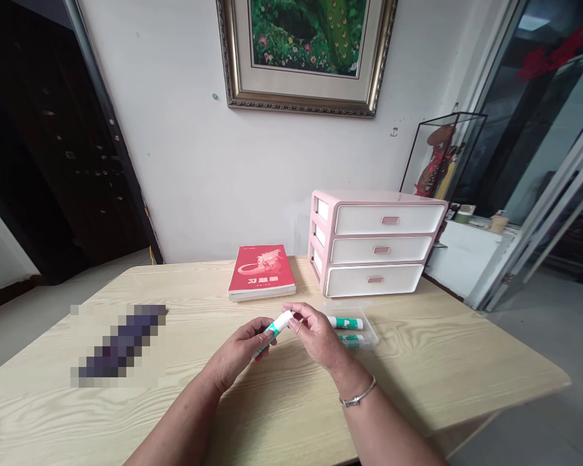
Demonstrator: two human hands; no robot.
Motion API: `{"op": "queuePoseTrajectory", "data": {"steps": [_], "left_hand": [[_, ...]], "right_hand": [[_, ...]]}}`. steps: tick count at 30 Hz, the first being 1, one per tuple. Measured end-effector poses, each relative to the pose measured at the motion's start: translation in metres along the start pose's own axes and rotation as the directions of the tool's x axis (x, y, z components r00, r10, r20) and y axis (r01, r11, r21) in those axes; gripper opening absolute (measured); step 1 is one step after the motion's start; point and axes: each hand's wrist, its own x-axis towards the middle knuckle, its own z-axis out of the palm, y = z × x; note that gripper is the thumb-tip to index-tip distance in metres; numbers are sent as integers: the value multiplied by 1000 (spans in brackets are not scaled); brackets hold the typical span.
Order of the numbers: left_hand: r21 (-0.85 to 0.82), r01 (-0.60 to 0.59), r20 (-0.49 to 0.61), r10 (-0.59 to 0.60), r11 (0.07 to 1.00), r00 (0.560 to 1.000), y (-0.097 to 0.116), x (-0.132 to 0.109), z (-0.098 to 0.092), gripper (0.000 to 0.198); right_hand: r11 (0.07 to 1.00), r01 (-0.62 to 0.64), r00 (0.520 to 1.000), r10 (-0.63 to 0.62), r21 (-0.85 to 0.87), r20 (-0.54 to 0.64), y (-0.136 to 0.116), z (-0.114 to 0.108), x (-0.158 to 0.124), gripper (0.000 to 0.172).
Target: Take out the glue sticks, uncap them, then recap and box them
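Over the front middle of the table, a white and green glue stick is held at a slant, its white end up and to the right. My left hand is closed round its green lower part. The fingers of my right hand are closed on the white upper end and partly cover it. A metal bangle circles my right wrist. Just right of that hand, two more glue sticks lie in clear plastic packaging, their left ends hidden behind the hand.
Behind my hands lies a red book, apparently on another. A pink and white three-drawer box stands at the back right, drawers shut. A blurred dark object rests at the left on the wooden table. The wall is directly behind.
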Motion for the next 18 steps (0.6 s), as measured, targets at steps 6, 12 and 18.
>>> {"op": "queuePoseTrajectory", "data": {"steps": [6, 12, 18], "left_hand": [[9, 16, -2, -16, 1000, 1000, 3, -1, 1, 30], [16, 11, -4, -11, 1000, 1000, 2, 0, 0, 33], [6, 4, 6, -4, 1000, 1000, 0, 0, -1, 29]], "right_hand": [[999, 29, 1000, -28, -27, 13, -2, 0, -1, 30], [999, 25, 999, -24, -30, 22, 0, 1, -1, 31], [999, 26, 999, -25, -28, 21, -2, 1, -2, 30]]}}
